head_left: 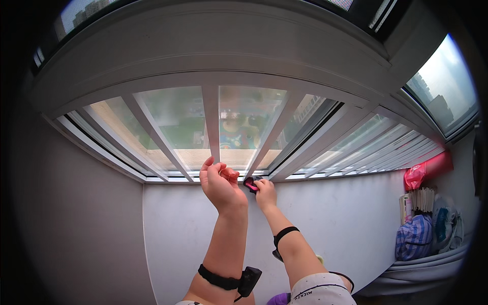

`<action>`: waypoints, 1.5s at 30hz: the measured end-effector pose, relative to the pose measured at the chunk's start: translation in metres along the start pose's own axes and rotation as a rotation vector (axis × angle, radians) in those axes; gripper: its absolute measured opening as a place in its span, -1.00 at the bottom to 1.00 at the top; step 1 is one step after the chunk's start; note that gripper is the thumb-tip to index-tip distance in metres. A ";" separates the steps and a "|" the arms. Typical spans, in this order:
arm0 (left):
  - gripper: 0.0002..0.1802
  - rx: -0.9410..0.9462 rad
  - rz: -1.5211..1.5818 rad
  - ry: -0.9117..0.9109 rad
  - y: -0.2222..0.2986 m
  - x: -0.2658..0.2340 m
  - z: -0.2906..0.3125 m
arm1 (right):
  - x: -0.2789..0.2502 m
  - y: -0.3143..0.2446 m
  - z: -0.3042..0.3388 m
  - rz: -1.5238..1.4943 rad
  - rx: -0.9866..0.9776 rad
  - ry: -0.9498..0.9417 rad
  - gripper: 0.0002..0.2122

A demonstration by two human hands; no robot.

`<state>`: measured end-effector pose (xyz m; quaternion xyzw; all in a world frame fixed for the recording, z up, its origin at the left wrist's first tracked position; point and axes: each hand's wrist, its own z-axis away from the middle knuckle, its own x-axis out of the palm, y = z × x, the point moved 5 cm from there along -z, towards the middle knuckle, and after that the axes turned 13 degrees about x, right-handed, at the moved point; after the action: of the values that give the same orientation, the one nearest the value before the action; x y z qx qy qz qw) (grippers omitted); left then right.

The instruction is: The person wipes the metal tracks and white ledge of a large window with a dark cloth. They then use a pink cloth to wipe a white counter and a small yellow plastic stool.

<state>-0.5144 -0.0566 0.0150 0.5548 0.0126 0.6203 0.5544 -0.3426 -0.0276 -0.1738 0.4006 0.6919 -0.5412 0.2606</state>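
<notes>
My left hand (221,185) is raised at the foot of the window, in front of a white upright bar (211,119). Its fingers are loosely curled and a little apart, and nothing shows in them. To its right, my right hand (265,194) has its fingers closed on a small dark cloth-like piece with a bright pink part (250,185). That piece is against the lower edge of the window frame (325,177), close to the foot of another bar. What exactly it is cannot be made out.
Below the window lies a white ledge (335,223). At its right end are a red plastic bag (416,176), stacked papers (423,200), a blue striped bundle (414,238) and a clear bag (445,223). A grey wall (86,203) rises at left. Something purple (278,299) shows at the lower edge.
</notes>
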 end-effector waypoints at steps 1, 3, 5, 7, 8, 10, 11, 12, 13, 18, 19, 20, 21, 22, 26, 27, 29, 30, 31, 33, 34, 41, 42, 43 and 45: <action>-0.68 0.008 -0.004 0.015 0.005 0.001 -0.002 | 0.013 0.008 0.009 -0.015 0.003 -0.163 -0.71; -0.69 0.052 -0.054 0.009 0.014 -0.004 -0.010 | -0.026 -0.049 -0.010 -0.187 -0.179 0.082 -0.74; -0.63 0.053 -0.049 -0.011 0.009 -0.013 -0.020 | -0.086 -0.096 -0.036 -0.199 -0.376 0.250 -0.69; -0.62 0.044 -0.054 0.016 0.011 -0.012 -0.022 | -0.177 -0.138 -0.064 -0.150 -0.501 0.705 -0.72; -0.62 0.036 -0.052 0.041 0.011 -0.014 -0.022 | -0.199 -0.146 -0.071 -0.159 -0.546 0.868 -0.71; -0.63 0.004 -0.051 0.007 -0.001 -0.006 -0.011 | -0.209 -0.148 -0.090 -0.048 -0.518 0.875 -0.65; -0.64 -0.006 -0.054 -0.005 -0.004 -0.003 -0.006 | -0.200 -0.144 -0.098 -0.022 -0.492 0.825 -0.65; -0.64 -0.003 -0.053 -0.006 -0.006 -0.003 -0.005 | -0.173 -0.135 -0.094 -0.010 -0.503 0.813 -0.66; -0.65 -0.010 -0.056 -0.014 -0.009 -0.004 -0.004 | -0.146 -0.123 -0.087 -0.017 -0.493 0.780 -0.65; -0.69 -0.010 -0.027 -0.040 -0.010 0.001 -0.002 | -0.023 -0.026 -0.027 0.056 -0.078 -0.021 -0.82; -0.69 -0.026 -0.025 -0.039 -0.015 0.001 0.000 | 0.001 0.003 -0.003 0.163 0.004 -0.273 -0.83; -0.69 -0.020 -0.032 -0.035 -0.009 0.002 -0.001 | 0.013 0.006 0.014 0.201 -0.022 -0.384 -0.83; -0.69 -0.008 -0.042 -0.030 -0.007 0.001 -0.004 | 0.017 0.001 0.023 0.155 -0.045 -0.385 -0.76; -0.70 -0.002 -0.053 -0.047 -0.006 -0.002 -0.006 | 0.012 -0.003 0.026 0.062 0.080 -0.315 -0.72; -0.72 0.007 -0.060 -0.031 -0.008 -0.006 -0.014 | -0.005 0.006 0.027 -0.122 0.314 0.131 -0.58; -0.72 0.010 -0.067 -0.035 -0.008 -0.006 -0.014 | -0.003 0.008 0.022 -0.094 0.310 0.178 -0.54; -0.72 -0.027 -0.059 -0.052 -0.017 -0.001 -0.008 | 0.014 0.026 0.012 0.068 0.334 0.080 -0.53; -0.73 -0.047 -0.068 -0.058 -0.019 0.003 -0.001 | 0.016 0.034 0.006 0.073 0.333 0.092 -0.53; -0.73 -0.043 -0.072 -0.058 -0.019 0.003 -0.001 | 0.024 0.037 0.004 0.147 0.425 -0.004 -0.55; -0.74 -0.042 -0.081 -0.099 -0.020 0.004 -0.003 | 0.036 0.040 -0.002 0.220 0.518 -0.101 -0.56; -0.73 -0.039 -0.075 -0.081 -0.019 0.001 -0.007 | 0.037 0.034 -0.005 0.229 0.591 -0.156 -0.57; -0.71 -0.008 -0.067 -0.047 -0.005 -0.011 -0.029 | 0.035 -0.004 0.033 -0.035 0.499 -0.216 -0.67; -0.72 -0.008 -0.063 -0.042 -0.004 -0.010 -0.029 | 0.033 -0.008 0.039 -0.070 0.506 -0.194 -0.68; -0.72 -0.013 -0.062 -0.038 -0.007 -0.010 -0.029 | 0.028 -0.008 0.040 -0.099 0.515 -0.165 -0.69; -0.75 -0.045 -0.051 -0.046 -0.013 -0.010 -0.028 | 0.021 0.001 0.033 -0.143 0.596 0.005 -0.70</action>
<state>-0.5275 -0.0415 -0.0110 0.5558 0.0000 0.5930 0.5826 -0.3558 -0.0536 -0.2003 0.4110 0.5297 -0.7363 0.0913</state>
